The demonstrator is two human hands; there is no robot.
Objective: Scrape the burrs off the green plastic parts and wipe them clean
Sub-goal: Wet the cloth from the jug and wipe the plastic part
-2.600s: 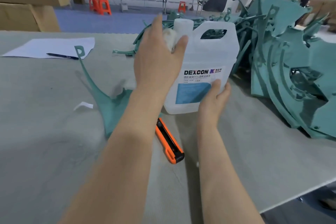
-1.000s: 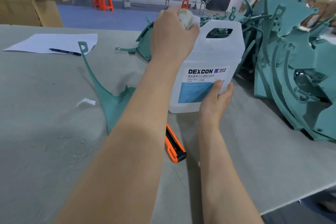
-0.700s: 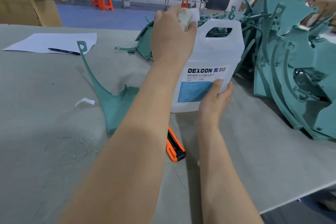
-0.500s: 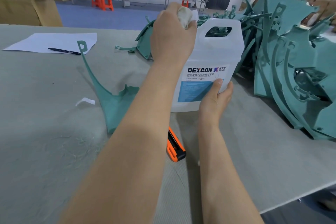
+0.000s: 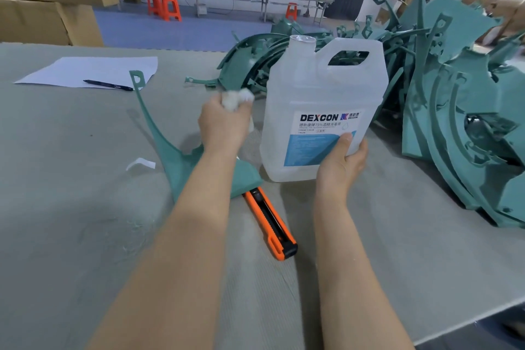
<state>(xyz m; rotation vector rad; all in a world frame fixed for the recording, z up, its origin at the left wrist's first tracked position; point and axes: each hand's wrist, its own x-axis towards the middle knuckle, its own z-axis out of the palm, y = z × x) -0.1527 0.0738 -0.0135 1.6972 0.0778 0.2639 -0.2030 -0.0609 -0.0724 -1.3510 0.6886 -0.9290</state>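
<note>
Centrally, left hand clutched white rag; right hand gripped uncapped jug at lower corner. Green part lay flat lower left of jug, knife beside; parts pile at right.

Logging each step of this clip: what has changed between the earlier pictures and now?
The left hand, still gripping the white cloth, has come down off the jug mouth, now uncovered, toward the green part. The right hand still holds the jug's lower corner; the orange knife has not moved.
</note>
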